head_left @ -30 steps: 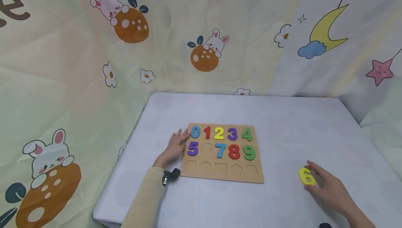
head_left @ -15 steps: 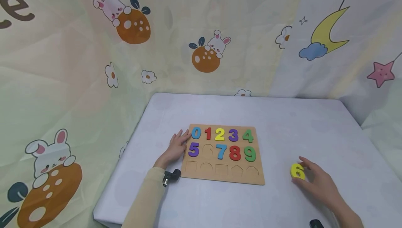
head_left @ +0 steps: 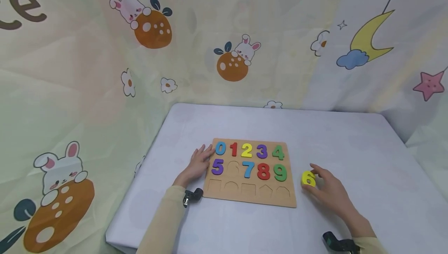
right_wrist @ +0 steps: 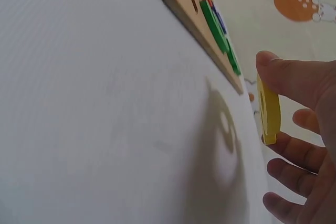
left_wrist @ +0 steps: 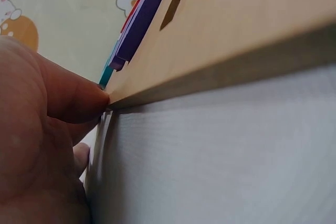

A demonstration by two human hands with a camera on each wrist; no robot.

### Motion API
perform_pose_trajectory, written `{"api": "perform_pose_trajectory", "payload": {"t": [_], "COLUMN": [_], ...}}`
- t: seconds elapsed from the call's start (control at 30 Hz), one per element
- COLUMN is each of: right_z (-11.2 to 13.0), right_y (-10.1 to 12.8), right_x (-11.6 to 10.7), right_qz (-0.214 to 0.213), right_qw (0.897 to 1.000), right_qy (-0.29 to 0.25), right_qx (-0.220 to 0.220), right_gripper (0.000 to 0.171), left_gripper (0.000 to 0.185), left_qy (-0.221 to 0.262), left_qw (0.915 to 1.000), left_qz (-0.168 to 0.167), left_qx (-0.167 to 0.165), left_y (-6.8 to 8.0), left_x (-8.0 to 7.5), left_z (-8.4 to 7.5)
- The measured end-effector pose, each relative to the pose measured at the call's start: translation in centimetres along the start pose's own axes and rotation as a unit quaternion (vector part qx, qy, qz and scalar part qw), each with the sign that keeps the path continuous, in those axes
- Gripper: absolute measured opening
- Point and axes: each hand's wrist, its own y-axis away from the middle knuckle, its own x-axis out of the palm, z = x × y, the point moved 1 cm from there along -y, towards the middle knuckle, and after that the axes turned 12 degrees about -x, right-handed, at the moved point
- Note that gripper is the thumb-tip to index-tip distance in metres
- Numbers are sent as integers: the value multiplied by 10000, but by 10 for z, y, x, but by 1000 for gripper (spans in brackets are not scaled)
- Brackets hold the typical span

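White table (head_left: 350, 137), bunny-print curtains (head_left: 87, 71) behind.
Right hand (head_left: 329, 191) pinches yellow 6 (head_left: 308, 178); left hand (head_left: 198, 162), fingers flat, steadies number puzzle board (head_left: 250, 195).

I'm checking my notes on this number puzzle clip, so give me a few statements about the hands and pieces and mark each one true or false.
1. The right hand pinches the yellow 6 clear of the tablecloth. True; the right wrist view shows its shadow below it.
2. The 6 recess in the puzzle board is filled. False; it is empty, between the purple 5 and the blue 7.
3. The left hand rests against the board's left edge. True.
4. The yellow 6 lies on the board. False; it is right of the board, beside the green 9.
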Motion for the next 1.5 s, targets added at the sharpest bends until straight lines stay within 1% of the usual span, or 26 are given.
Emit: {"api": "perform_pose_trajectory", "payload": {"t": [0.27,0.43,0.57,0.73,1.0,1.27,1.37,1.5], "right_z": [19,29,39,54,77,104,112,120], "right_y": [-23,-37,-48,-58,-71,-83,-86,-89], "right_x": [14,25,34,44,65,84,92,103], "right_qz": [-11,-15,-14,-24,139,337,433,495], "right_qw": [9995,9989,9988,9979,9956,9938,9932,9938], "right_qy": [-253,-427,-441,-582,-876,-817,-755,-579], "right_qx": [-212,-197,-230,-300,-306,-678,-769,-810], "right_gripper": [81,79,77,76,73,74,73,71], "left_gripper": [54,55,55,55,55,56,56,56], "left_qy": [0,5,5,26,83,86,77,82], "left_qw": [10000,10000,10000,10000,10000,9999,9999,9999], "left_qz": [29,1,10,25,42,97,83,80], "left_qx": [-32,17,21,2,23,-110,-109,-23], "left_y": [1,1,2,2,1,2,3,2], "left_x": [1,0,0,0,0,0,-1,-2], "left_z": [0,1,0,0,1,2,1,2]}}
